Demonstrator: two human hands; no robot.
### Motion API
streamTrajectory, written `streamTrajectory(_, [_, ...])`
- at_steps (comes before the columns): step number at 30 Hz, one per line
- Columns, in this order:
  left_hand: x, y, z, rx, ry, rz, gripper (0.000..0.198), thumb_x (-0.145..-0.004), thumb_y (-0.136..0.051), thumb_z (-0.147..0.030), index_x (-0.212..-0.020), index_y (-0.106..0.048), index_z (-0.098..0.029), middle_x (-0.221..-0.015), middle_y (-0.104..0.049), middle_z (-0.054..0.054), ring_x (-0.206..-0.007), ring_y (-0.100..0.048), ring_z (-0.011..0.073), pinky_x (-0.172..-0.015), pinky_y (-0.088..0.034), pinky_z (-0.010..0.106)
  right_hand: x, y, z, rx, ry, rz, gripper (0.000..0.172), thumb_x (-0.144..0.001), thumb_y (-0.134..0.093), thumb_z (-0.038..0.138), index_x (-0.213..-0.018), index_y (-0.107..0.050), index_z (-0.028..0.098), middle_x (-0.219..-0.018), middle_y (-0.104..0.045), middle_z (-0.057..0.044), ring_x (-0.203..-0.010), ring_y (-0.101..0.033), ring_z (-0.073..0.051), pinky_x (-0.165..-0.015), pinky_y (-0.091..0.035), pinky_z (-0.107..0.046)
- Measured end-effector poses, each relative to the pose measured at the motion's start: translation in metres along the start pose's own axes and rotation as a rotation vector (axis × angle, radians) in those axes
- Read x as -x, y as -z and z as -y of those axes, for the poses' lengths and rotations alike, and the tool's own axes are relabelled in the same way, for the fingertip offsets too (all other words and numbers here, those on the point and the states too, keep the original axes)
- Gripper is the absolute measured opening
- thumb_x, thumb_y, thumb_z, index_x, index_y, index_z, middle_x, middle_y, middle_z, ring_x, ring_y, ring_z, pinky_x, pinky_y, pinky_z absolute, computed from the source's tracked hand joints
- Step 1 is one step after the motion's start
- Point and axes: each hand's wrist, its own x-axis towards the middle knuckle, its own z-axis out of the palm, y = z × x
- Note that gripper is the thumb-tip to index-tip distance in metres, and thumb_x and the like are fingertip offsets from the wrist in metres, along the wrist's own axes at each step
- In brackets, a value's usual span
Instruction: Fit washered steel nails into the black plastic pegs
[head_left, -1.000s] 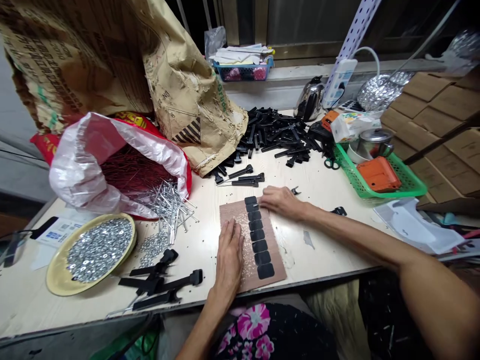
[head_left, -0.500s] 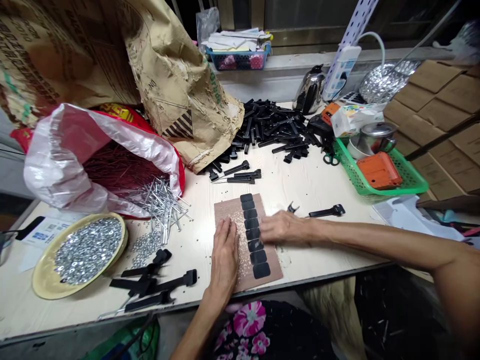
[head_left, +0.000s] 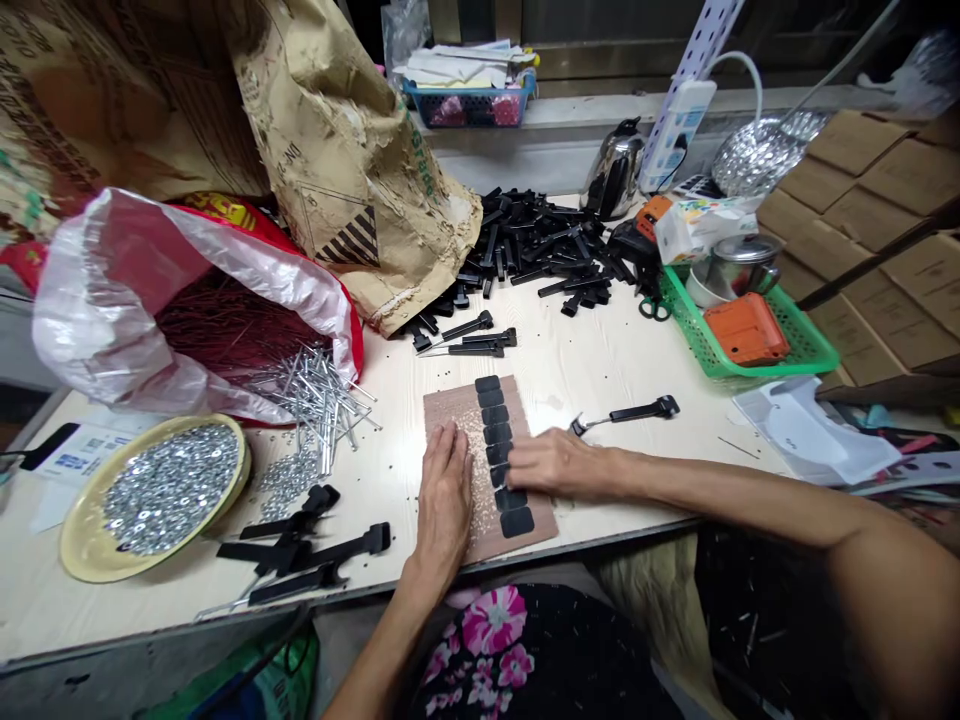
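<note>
A brown sheet (head_left: pixel 544 522) lies near the table's front edge, its left part sprinkled with pale specks. Down its right side runs a column of black rounded pads (head_left: pixel 496 433). My left hand (head_left: pixel 444 500) rests flat on the sheet's left side, fingers stretched out. Over the lower pads, my right hand (head_left: pixel 559 463) has its fingers bent and drawn together; whatever they grip is hidden. Just behind that hand lies a small forked metal-and-black end (head_left: pixel 577 424), joined by a thin rod to a black handle piece (head_left: pixel 643 410).
A yellow bowl of metal washers (head_left: pixel 172 490), loose metal rods (head_left: pixel 322 395) and several black handled parts (head_left: pixel 307 550) are at left. Behind lie a black parts pile (head_left: pixel 540 245) and paper sack (head_left: pixel 352 170). A green basket (head_left: pixel 814 358) stands at right.
My right hand has shifted slightly toward the near end of the pad column. My left hand stays on the sheet. The whole view has shifted a little.
</note>
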Motion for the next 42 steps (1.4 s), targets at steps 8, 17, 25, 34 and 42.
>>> streamTrajectory(8, [0.004,-0.001,0.005,0.006,0.009,-0.026,0.039,-0.093,-0.041,-0.021,-0.129,-0.052,-0.014,-0.14,-0.048,0.014,-0.135,-0.036,0.0248,-0.107,-0.038,0.045,0.032,0.036,-0.03,-0.087,-0.312,0.06,0.027,-0.095,-0.044,0.035,-0.09,-0.065,0.019,-0.081,-0.061,-0.002,-0.075,-0.054,-0.012,-0.063,-0.034,-0.024])
streamTrajectory(17, [0.006,0.012,-0.007,0.013,0.015,-0.037,0.036,-0.092,-0.041,-0.018,-0.125,-0.055,-0.017,-0.133,-0.055,0.011,-0.128,-0.046,0.0223,-0.103,-0.044,0.042,-0.081,0.021,-0.086,0.157,-0.43,-0.085,0.027,-0.094,-0.046,0.038,-0.094,-0.066,0.02,-0.095,-0.064,-0.005,-0.09,-0.053,-0.018,-0.073,-0.034,-0.028])
streamTrajectory(25, [-0.022,0.132,0.053,-0.477,0.402,-0.06,0.028,-0.09,-0.044,-0.027,-0.096,-0.069,-0.017,-0.09,-0.067,0.011,-0.09,-0.058,0.0278,-0.08,-0.047,0.04,-0.149,-0.017,-0.093,0.339,-0.553,0.089,0.025,-0.092,-0.044,0.03,-0.1,-0.065,0.018,-0.099,-0.063,-0.01,-0.092,-0.054,-0.023,-0.073,-0.034,-0.032])
streamTrajectory(34, [-0.027,0.141,0.091,-0.564,0.69,0.118,0.029,-0.089,-0.042,-0.026,-0.094,-0.069,-0.018,-0.095,-0.069,0.011,-0.089,-0.062,0.0258,-0.068,-0.042,0.031,-0.138,-0.023,-0.088,0.329,-0.56,0.072,0.026,-0.09,-0.042,0.023,-0.105,-0.062,0.021,-0.105,-0.058,-0.009,-0.096,-0.05,-0.024,-0.063,-0.034,-0.029])
streamTrajectory(42, [-0.028,0.134,0.1,-0.655,0.738,0.086,0.033,-0.09,-0.036,-0.022,-0.093,-0.068,-0.016,-0.093,-0.067,0.014,-0.088,-0.063,0.0255,-0.072,-0.043,0.032,-0.128,-0.021,-0.081,0.268,-0.517,-0.126,0.023,-0.09,-0.041,0.024,-0.101,-0.061,0.02,-0.1,-0.059,-0.005,-0.09,-0.053,-0.018,-0.059,-0.032,-0.027])
